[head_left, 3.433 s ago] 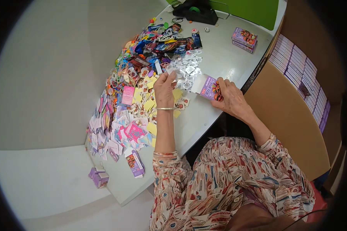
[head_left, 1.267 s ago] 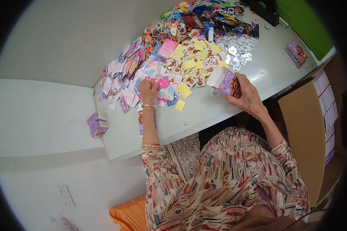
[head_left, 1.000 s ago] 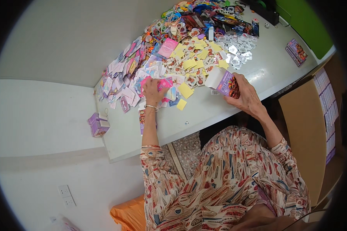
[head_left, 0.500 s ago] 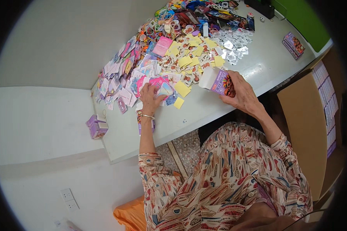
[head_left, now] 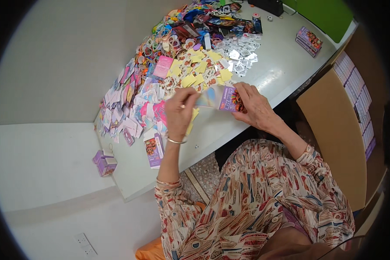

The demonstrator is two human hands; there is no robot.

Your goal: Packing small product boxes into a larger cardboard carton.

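My right hand (head_left: 256,109) is closed around a small purple printed box (head_left: 226,104), held over the front of the table with its open, pale-flapped end facing left. At that opening, my left hand (head_left: 180,113) pinches a shiny bluish packet (head_left: 207,98), slightly blurred. Whether the packet's tip is inside the box, I cannot tell. Left of my left wrist lies another purple box (head_left: 152,149) with a white flap. Pink and pale packets (head_left: 153,112) lie beside that hand, partly hidden by it. Behind both hands spread cards with yellow paper squares (head_left: 189,80).
Heaps of colourful bands and trinkets (head_left: 160,43) line the wall, with small white-and-silver sachets (head_left: 242,54) to their right. Purple boxes stand at the far right (head_left: 308,41) and left edge (head_left: 104,162). A cardboard carton (head_left: 333,138) on the right holds rows of small boxes.
My left hand has lifted the shiny packet from the pile and carried it right to the box. My right hand still holds the box. The whole view has shifted slightly.
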